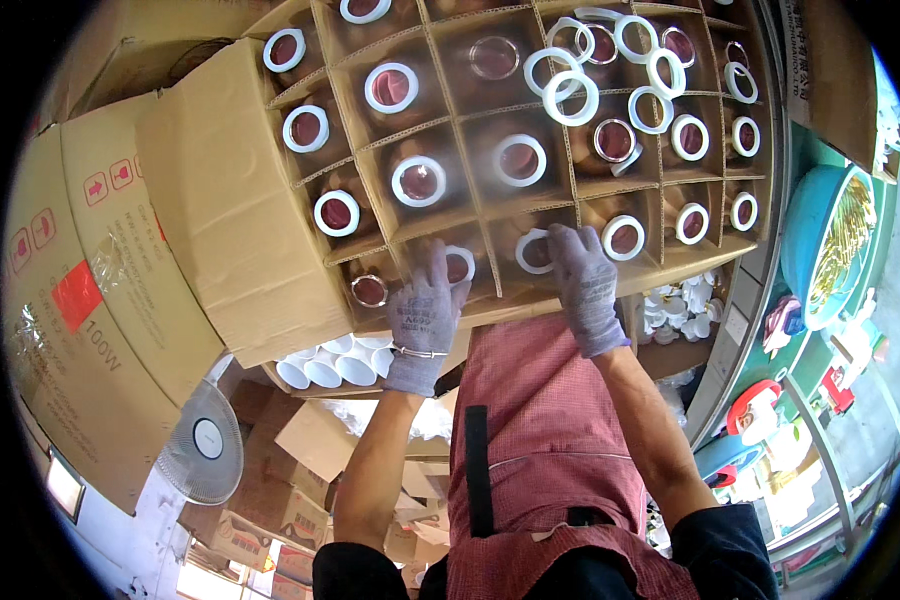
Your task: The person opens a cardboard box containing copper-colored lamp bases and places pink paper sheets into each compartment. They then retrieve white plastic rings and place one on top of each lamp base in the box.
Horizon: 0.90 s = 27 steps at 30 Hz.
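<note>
An open cardboard box (310, 290) with a grid of cardboard dividers (515, 94) holds round-mouthed, glass-like pieces with reddish openings. White rings sit around many mouths; a few, such as the bare mouth (369, 291) at front left, have none. My gloved left hand (422, 315) has its fingers and thumb closed at the edge of a front-row white ring (459, 265). My gloved right hand (586, 285) has bunched fingers at the right edge of another white ring (534, 251). A white ring (623, 238) lies just right of that hand. Its fingertips are partly hidden.
Loose white rings (571, 98) lie piled over the far-right cells. White cups (324, 372) and white pieces (682, 306) show below the box. Cartons (100, 330) and a fan (208, 438) stand left; a blue basin (822, 245) is at right.
</note>
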Each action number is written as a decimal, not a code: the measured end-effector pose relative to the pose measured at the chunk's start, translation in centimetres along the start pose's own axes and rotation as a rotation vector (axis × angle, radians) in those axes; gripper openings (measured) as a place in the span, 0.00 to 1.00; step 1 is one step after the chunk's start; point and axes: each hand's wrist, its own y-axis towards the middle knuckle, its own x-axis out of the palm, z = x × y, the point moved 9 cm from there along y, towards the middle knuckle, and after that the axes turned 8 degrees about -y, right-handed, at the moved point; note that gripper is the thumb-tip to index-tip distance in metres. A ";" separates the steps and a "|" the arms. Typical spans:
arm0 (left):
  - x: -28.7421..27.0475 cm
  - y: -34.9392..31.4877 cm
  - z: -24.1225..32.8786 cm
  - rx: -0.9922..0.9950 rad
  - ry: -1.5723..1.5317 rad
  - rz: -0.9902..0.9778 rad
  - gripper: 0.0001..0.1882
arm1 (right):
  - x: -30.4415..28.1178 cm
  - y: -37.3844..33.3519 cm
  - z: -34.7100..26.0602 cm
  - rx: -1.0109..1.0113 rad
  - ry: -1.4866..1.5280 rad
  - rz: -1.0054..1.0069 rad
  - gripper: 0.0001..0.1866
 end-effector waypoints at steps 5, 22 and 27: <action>-1.4 0.2 1.6 -0.003 0.202 0.086 0.39 | 0.4 -1.5 -1.6 -0.175 -0.431 -0.075 0.26; -0.2 0.6 2.4 0.145 0.236 0.074 0.38 | 3.0 -1.2 -3.3 -0.267 -0.319 -0.004 0.21; -3.9 1.2 7.1 0.155 0.329 0.149 0.30 | -0.2 -0.3 -3.0 -0.146 -0.028 -0.078 0.21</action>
